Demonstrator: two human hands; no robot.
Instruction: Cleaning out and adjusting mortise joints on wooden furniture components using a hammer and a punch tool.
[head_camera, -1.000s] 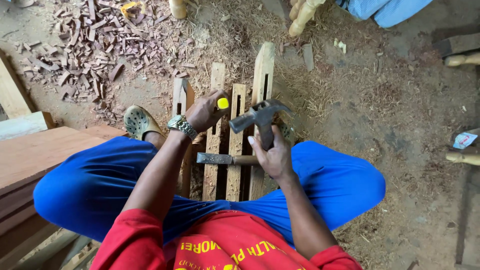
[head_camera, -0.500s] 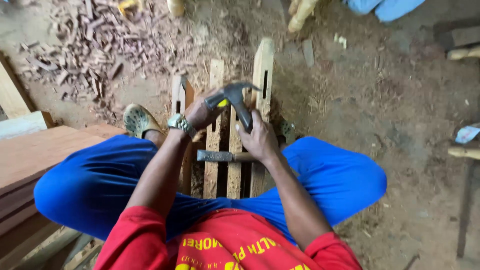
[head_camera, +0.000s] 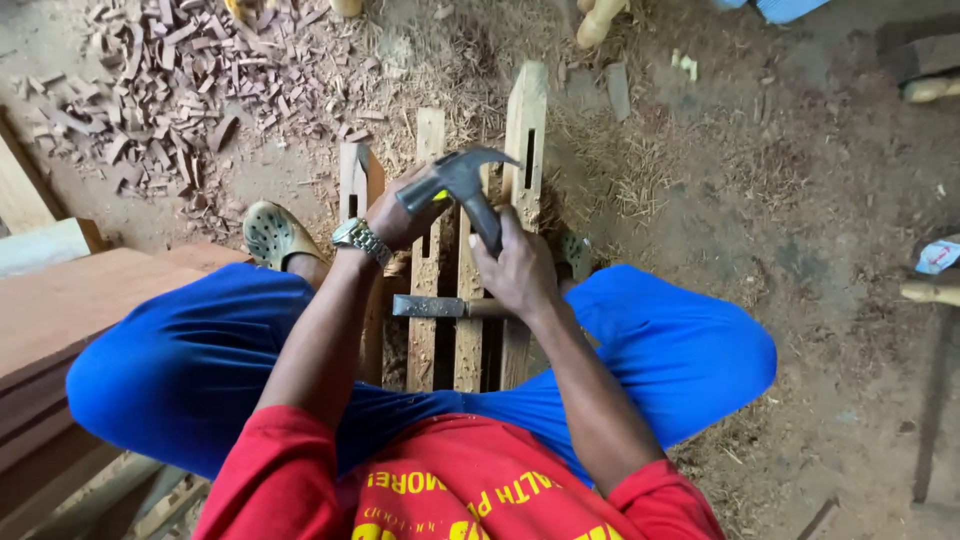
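Hammer (head_camera: 462, 190) gripped in right hand (head_camera: 518, 270), fingers wrapped on handle, head up-left over slats (head_camera: 430, 250). Left hand (head_camera: 400, 215) pinches yellow-tipped chisel beneath it

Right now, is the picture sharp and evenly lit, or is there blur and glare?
Head view: soft, even daylight, no hard glare; the hammer and right hand look slightly smeared, the wood chips stay fairly crisp; wide lens bends the edges.

Right hand (head_camera: 517, 268) gripping hammer (head_camera: 462, 182) (claw type), left hand (head_camera: 398, 212) on chisel (head_camera: 437, 195), 4 slats (head_camera: 430, 300)
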